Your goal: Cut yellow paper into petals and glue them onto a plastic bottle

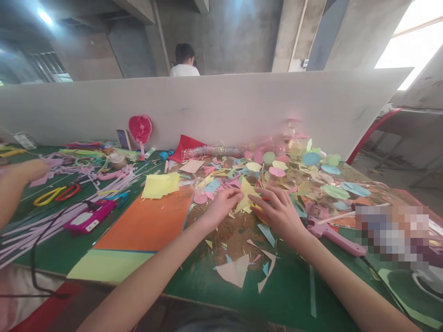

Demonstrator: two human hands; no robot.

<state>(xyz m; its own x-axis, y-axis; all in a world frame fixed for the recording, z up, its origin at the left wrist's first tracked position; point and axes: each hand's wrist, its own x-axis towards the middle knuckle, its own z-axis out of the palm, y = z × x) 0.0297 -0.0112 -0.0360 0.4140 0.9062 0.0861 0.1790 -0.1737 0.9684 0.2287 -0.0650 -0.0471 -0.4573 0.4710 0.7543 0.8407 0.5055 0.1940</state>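
"Where's the yellow paper piece (pixel 246 194)?"

"Right of the orange sheet (pixel 147 221), raised between two hands. The left hand (pixel 221 207) pinches its left edge."

"And the right hand (pixel 279 212)?"

"At the paper's right edge, fingers partly spread. I can't tell whether they grip it."

"What's the surface like?"

"A green table (pixel 221 295), its top brownish right of the orange sheet, where paper scraps (pixel 235 269) lie scattered. Yellow squares (pixel 161 185) sit on the sheet's far end, and a pale green sheet (pixel 110 265) shows along its near edge."

"Anything farther out?"

"Left of the orange sheet, a magenta device (pixel 92 216), yellow-handled scissors (pixel 49 196), pale lilac strips (pixel 44 226) and another person's hand (pixel 32 169). Well to its right, a pink glue gun (pixel 341 237). Beyond it, a clear coiled tube (pixel 212 151) lies near a pale partition (pixel 224 106)."

"And the room?"

"Past the partition, a dark-haired person in white (pixel 185 62) before bare concrete walls (pixel 228 37). A ceiling light (pixel 44 17) glows far off to the sheet's left; bright window openings (pixel 408 46) are far to its right."
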